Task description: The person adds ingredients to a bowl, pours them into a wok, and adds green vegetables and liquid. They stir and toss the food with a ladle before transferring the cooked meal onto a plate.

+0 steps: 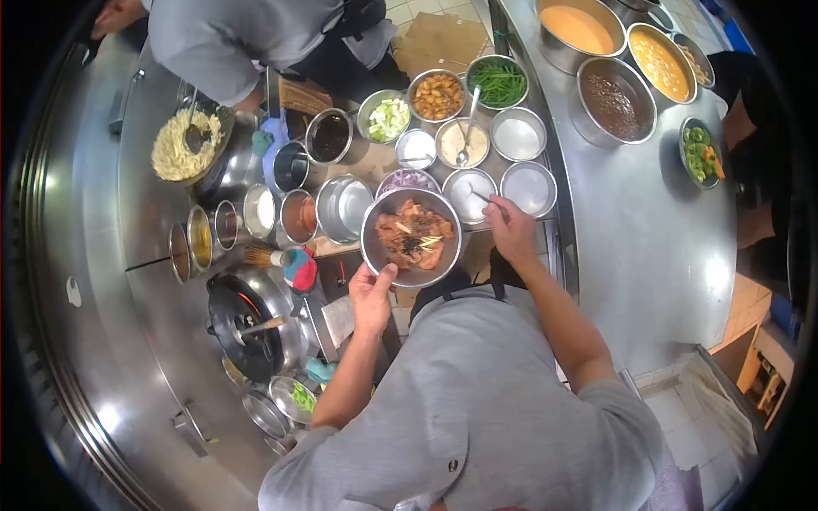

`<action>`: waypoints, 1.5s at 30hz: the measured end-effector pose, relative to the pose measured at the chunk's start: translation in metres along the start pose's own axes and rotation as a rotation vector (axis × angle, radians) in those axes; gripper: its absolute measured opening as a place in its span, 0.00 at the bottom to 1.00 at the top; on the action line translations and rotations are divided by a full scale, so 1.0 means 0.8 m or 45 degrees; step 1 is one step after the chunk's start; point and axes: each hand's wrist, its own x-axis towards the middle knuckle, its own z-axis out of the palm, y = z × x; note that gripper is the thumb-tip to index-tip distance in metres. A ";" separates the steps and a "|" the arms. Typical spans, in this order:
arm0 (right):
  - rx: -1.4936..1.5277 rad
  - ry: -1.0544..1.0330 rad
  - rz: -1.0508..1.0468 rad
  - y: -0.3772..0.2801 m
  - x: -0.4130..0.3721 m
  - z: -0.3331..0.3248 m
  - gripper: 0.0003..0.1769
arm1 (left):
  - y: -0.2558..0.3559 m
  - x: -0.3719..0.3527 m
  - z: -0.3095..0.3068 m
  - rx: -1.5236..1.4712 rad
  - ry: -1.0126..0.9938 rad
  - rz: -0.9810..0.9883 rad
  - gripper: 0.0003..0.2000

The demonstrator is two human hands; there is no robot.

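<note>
Glistening orange-pink meat (399,232); black flecks (412,245)

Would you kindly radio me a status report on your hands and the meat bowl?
Left hand holding meat bowl. Right hand holding utensil at the white contents. Meat bowl partly hides purple chopped food; nothing visibly blocking either hand.

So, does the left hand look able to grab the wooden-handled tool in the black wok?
Probably not: the left hand holds the steel bowl of meat and would likely need freeing first, though the wooden handle looks uncovered.
</note>
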 end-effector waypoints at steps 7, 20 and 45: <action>-0.325 -0.045 -0.284 -0.015 0.010 -0.018 0.13 | -0.042 0.002 -0.032 -0.211 0.142 -0.049 0.02; 0.525 0.119 0.410 -0.023 0.003 -0.055 0.16 | -0.056 0.028 -0.011 -0.183 0.057 -0.133 0.07; 0.156 -0.035 0.217 0.010 0.022 -0.033 0.14 | -0.053 0.031 0.003 -0.194 0.065 -0.196 0.03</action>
